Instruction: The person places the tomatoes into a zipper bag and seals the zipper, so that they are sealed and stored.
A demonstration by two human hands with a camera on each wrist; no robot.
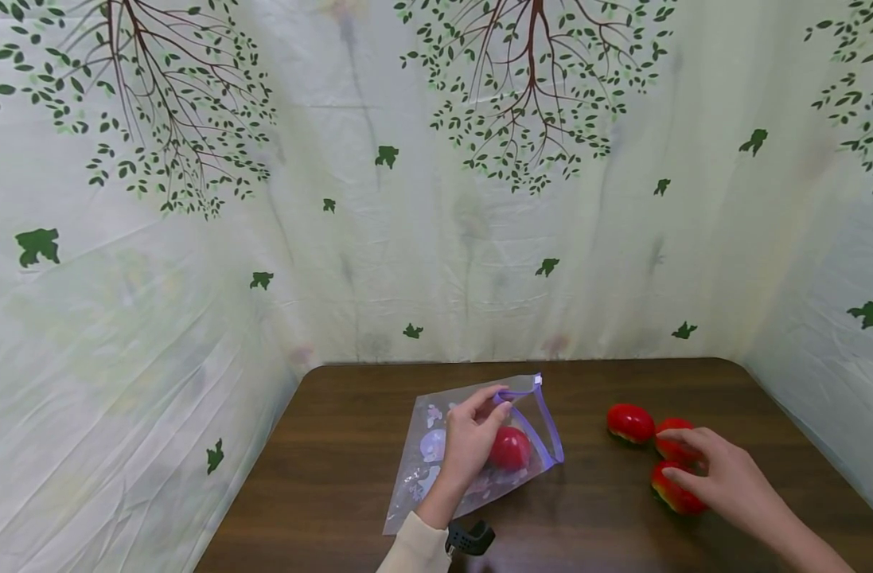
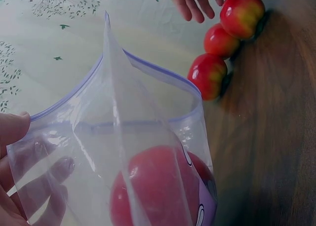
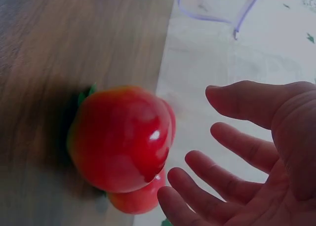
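My left hand (image 1: 467, 446) pinches the purple zip edge of a clear zip bag (image 1: 416, 465), whose mouth gapes toward the right. Inside the bag lies a red tomato (image 1: 511, 449), seen through the plastic in the left wrist view. Three more red tomatoes with yellowish patches sit close together on the right: a far one (image 1: 630, 422), a middle one (image 1: 669, 446) and a near one (image 1: 674, 492). Over the nearer two, my right hand (image 1: 730, 476) hovers with fingers spread and holds nothing. The right wrist view shows space between its fingertips and the closest tomato (image 3: 121, 137).
A brown wooden table (image 1: 321, 446) carries everything, with rounded far corners. Behind it and along both sides hangs a pale curtain (image 1: 465, 239) printed with trees and green leaves. A dark wristband (image 1: 472, 538) sits on my left wrist.
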